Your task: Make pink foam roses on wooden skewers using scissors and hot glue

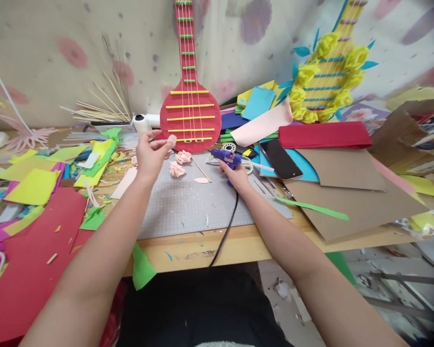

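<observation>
My right hand [237, 177] is wrapped round a blue-purple glue gun [226, 157], whose black cord [228, 226] runs down over the table's front edge. A clear glue stick pokes out of its back. Raised in front of the red paper lute [191, 115], my left hand [151, 156] pinches a small pale pink paper petal [172, 140]. Below it, pink crepe-paper flowers [177, 168] lie on the grey cutting mat [181, 212]. Beside them are a thin wooden stick [201, 168] and a loose pink petal [201, 180].
A black phone [280, 159] and brown cardboard [358, 202] lie to the right. Coloured paper scraps [32, 185] and a large red sheet [39, 260] cover the left. At the back right leans a yellow paper instrument [327, 79]. A green strip [313, 208] crosses the mat's right edge.
</observation>
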Demonstrator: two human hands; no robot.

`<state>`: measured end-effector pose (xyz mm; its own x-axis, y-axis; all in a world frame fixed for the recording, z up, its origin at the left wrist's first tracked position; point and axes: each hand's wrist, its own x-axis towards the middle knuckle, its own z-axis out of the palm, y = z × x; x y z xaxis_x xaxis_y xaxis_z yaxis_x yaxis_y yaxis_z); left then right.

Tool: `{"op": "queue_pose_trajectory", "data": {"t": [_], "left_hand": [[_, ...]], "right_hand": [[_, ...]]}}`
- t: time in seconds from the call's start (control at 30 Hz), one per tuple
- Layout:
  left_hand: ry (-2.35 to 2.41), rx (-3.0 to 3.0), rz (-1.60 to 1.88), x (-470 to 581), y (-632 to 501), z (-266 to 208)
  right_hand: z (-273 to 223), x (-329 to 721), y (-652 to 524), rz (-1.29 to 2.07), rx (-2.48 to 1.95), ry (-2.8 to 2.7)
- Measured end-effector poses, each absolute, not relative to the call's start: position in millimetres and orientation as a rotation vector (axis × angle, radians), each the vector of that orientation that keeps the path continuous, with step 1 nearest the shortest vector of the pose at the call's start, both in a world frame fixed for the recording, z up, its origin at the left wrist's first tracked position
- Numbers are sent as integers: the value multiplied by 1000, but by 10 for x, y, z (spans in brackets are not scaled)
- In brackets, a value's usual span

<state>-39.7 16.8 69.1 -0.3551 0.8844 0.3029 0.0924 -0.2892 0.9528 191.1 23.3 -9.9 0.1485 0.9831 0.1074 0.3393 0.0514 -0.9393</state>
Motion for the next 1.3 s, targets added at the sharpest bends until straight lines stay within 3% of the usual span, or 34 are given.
{"op": "queue_pose_trajectory", "data": {"t": [0.57, 0.77, 0.9, 1.03, 1.2, 1.3], "left_hand": [[1805, 1899, 1247, -621, 53, 563], [1745, 2260, 1247, -682, 49, 520], [1624, 2453, 1211, -722, 53, 497], [1617, 2463, 1255, -718, 63, 498], [1744, 2251, 1478, -758, 78, 513], [1792, 2224, 1483, -800, 51, 532]], "right_hand": [[-12, 1853, 262, 589, -1667, -1778], [276, 1983, 21, 229, -1724, -1869], [428, 1974, -107, 716, -1666, -2106], [354, 1666, -83, 1069, -1431, -1946], [221, 1121, -17, 916, -1516, -1939], [202, 860, 23, 626, -1492, -2028]]}}
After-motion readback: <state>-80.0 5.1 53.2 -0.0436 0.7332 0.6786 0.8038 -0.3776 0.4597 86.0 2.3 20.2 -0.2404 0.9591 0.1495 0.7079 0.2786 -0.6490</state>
